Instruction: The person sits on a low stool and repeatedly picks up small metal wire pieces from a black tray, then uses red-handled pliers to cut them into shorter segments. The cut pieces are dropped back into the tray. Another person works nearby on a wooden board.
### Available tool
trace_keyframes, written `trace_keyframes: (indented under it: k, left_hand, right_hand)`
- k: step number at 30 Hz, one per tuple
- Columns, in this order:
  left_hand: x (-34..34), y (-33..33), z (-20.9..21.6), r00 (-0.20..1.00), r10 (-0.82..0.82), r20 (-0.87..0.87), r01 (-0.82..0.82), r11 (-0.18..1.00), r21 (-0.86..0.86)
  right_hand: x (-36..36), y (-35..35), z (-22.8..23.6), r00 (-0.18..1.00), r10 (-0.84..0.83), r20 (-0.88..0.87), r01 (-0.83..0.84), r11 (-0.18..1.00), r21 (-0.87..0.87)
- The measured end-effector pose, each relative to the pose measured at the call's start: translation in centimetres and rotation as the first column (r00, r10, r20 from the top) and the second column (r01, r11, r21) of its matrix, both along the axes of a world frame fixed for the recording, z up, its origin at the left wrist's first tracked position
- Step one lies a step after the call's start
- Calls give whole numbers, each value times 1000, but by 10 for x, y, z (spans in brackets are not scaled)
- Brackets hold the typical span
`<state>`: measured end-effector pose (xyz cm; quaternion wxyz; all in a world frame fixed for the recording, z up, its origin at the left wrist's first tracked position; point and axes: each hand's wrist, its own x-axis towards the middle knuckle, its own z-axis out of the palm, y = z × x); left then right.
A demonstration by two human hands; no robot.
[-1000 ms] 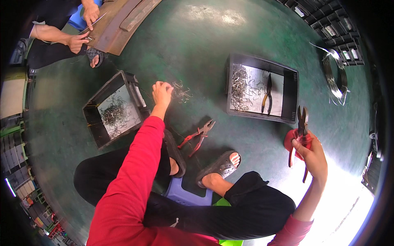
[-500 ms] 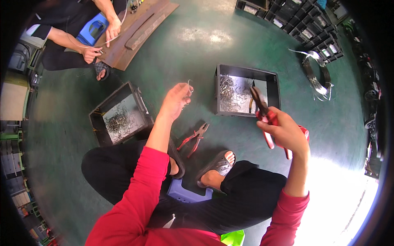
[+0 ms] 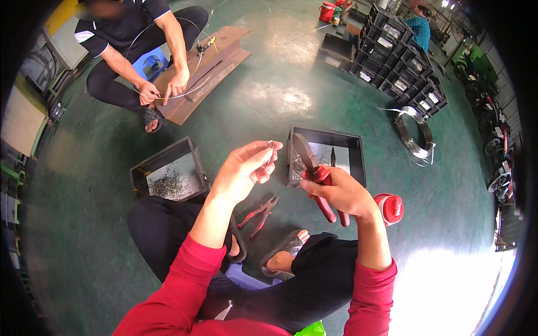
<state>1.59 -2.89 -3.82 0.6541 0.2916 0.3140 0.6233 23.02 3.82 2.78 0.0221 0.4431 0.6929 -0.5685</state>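
My left hand (image 3: 242, 168) is closed, pinching a small bent wire hook (image 3: 271, 148) between thumb and fingertips. In my right hand (image 3: 343, 190) are red-handled pliers (image 3: 314, 168), their dark jaws pointing up and leaning toward the left hand, a short gap from the hook. Behind the pliers stands a black crate (image 3: 358, 152) holding many small wire pieces and another dark, pointed tool. To the left sits a second black crate (image 3: 196, 159) with a heap of wire hooks (image 3: 168, 186) on a pale sheet. A second pair of red-handled pliers (image 3: 262, 213) lies on the floor before my feet.
A red jug (image 3: 390, 209) stands beside my right wrist. Farther right lies a coil of wire (image 3: 401, 134), near stacked black crates (image 3: 386, 47). At the far left a co-worker (image 3: 126, 39) bends wire over a rusty steel beam (image 3: 221, 61). Another person (image 3: 419, 27) is behind the crates.
My right hand has brought the pliers leftward, closer to the hook. The left hand has shifted right, still pinching the hook. The view has tilted up, showing more of the co-worker.
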Motion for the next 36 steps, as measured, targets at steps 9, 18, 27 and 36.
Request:
trace_keyframes:
  k: [9, 18, 27, 36]
  left_hand:
    - [7, -7, 7, 982, 102, -160, -98, 995, 31]
    - [12, -5, 6, 867, 247, -433, -176, 964, 199]
    - [16, -8, 11, 515, 483, -708, -242, 875, 421]
    - [17, -10, 14, 592, 377, -712, -198, 925, 324]
  right_hand:
    - [-3, -6, -5, 990, 130, -58, -126, 990, 61]
    - [-4, -4, -8, 992, 127, -28, -124, 988, 93]
    - [-3, -7, -2, 996, 67, 66, -70, 997, 36]
    - [-3, -13, -11, 1000, -12, 13, 8, 968, 252]
